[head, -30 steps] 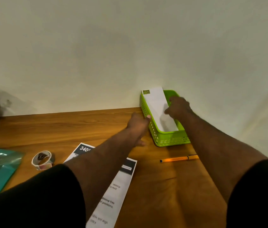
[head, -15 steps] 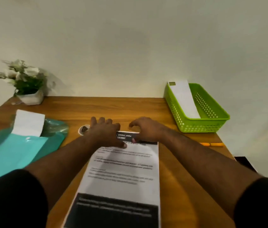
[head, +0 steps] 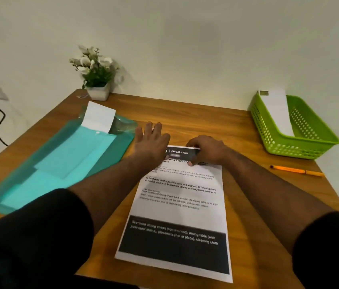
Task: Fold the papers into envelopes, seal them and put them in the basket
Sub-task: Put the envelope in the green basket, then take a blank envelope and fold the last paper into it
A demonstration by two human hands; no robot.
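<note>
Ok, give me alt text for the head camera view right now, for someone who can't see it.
Two hands rest on the far end of a printed paper on a wooden table: the left hand lies flat, the right hand pinches the top edge. A green basket at right holds a folded envelope; a teal folder lies left.

Printed sheet lies flat on desk centre, black bands top & bottom, "DINING AREA" header at far edge. White folded envelope leans inside green slotted basket, far right, well apart from sheet.
</note>
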